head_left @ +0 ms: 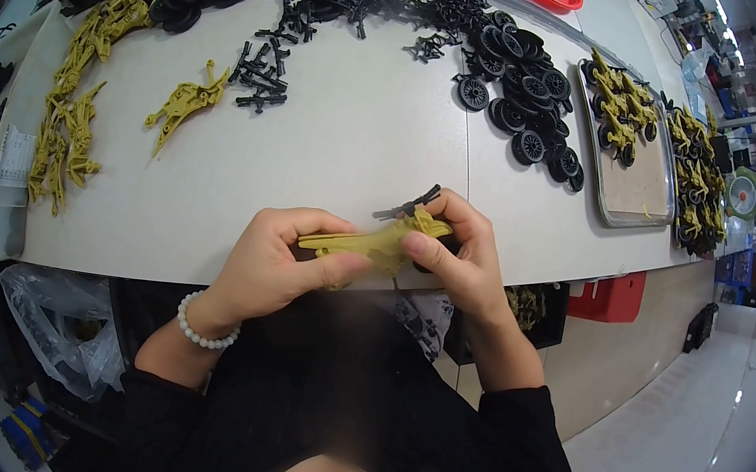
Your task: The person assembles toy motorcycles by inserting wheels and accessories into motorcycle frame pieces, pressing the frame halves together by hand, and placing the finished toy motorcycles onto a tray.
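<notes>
Both my hands hold one yellow toy motorcycle body (379,244) over the near edge of the table. My left hand (285,252) grips its narrow, pointed end between thumb and fingers. At the other end, my right hand (463,255) presses its thumb on the body. A black fork-shaped part (411,205) sticks up there beside my right index finger; whether it is joined to the body I cannot tell. Further off on the table lies a single yellow body (188,106), with loose black fork parts (260,77) close to its right.
Black wheels (536,90) are heaped at the right, and more yellow bodies (81,101) at the left. A tray (637,194) bears yellow toys with wheels. A white bin (9,207) stands at the left edge; a red bin (614,296) sits below the table's right side.
</notes>
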A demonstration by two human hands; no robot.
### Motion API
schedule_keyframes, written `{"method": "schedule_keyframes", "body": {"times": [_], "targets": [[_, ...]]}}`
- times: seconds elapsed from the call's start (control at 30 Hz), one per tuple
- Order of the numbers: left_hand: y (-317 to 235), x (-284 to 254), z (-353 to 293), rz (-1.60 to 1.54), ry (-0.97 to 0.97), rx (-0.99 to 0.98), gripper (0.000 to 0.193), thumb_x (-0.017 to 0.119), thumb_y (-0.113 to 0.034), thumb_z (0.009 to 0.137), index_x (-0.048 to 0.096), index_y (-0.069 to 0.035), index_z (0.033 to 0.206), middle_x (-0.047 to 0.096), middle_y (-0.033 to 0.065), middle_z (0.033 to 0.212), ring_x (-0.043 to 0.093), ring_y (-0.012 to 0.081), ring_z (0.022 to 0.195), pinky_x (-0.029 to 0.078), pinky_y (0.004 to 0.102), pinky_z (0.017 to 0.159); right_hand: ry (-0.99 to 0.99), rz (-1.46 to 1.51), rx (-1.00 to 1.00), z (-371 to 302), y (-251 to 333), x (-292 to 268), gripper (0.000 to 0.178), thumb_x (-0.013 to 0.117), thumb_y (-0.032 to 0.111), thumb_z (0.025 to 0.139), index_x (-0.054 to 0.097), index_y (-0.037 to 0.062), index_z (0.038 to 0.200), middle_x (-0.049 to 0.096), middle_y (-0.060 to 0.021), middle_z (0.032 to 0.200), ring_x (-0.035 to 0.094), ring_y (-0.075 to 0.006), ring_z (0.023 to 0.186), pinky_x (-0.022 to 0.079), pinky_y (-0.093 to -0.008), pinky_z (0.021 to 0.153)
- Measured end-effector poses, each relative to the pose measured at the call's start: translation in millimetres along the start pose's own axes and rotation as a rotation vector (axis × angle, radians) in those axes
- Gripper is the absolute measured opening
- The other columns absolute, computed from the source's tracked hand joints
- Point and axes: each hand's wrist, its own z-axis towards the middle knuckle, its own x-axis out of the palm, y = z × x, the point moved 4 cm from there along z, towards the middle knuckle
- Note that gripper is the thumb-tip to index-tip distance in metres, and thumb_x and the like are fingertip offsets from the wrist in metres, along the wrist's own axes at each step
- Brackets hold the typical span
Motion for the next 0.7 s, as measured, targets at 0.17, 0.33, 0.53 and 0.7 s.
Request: {"method": "schedule_keyframes", "body": {"times": [0.17,0.33,0.53,0.7], "targets": [[-0.5,1.3,3.6,-0.054,0.066,-0.165,0.024,0.07,-0.009,0.086,0.066,0.006,0.104,0.065,0.0019,0.078,0.057,0.004,0.068,0.046,0.0182,0.061,0.062,-0.029,0.027,11.6,10.2,4.4,0.024,0.07,0.018,0.083,0.058,0.0002,0.094,0.059,0.0006,0.084,0.05,-0.0045,0.071,0.039,-0.0189,0.063],[2.0,2.1,0.3,-0.181,0.008,-0.133,0.024,0.065,-0.011,0.09,0.064,0.007,0.106,0.066,0.0049,0.08,0.06,0.0071,0.069,0.049,0.0202,0.067,0.075,-0.006,-0.005,20.5,15.6,4.3,0.04,0.07,0.023,0.084,0.06,-0.0033,0.113,0.065,-0.0052,0.09,0.056,-0.0089,0.076,0.045,-0.0218,0.07],[4.7,-4.6,4.0,-0.355,-0.085,0.127,0.021,0.061,-0.008,0.092,0.064,0.006,0.108,0.069,0.0073,0.09,0.062,0.0096,0.08,0.05,0.0226,0.073,0.061,-0.031,-0.086,5.4,9.1,10.2,0.041,0.073,0.018,0.081,0.062,-0.0013,0.115,0.067,-0.0109,0.108,0.059,-0.0129,0.089,0.046,-0.026,0.078],[10.6,4.3,-0.5,-0.293,-0.176,0.274,0.022,0.062,-0.007,0.092,0.063,0.006,0.11,0.068,0.0059,0.095,0.061,0.0084,0.084,0.049,0.0219,0.075,-0.032,-0.118,-0.318,5.4,6.0,21.0,0.035,0.073,0.015,0.081,0.062,0.0003,0.11,0.061,-0.0078,0.103,0.056,-0.0173,0.094,0.044,-0.0313,0.082]]}}
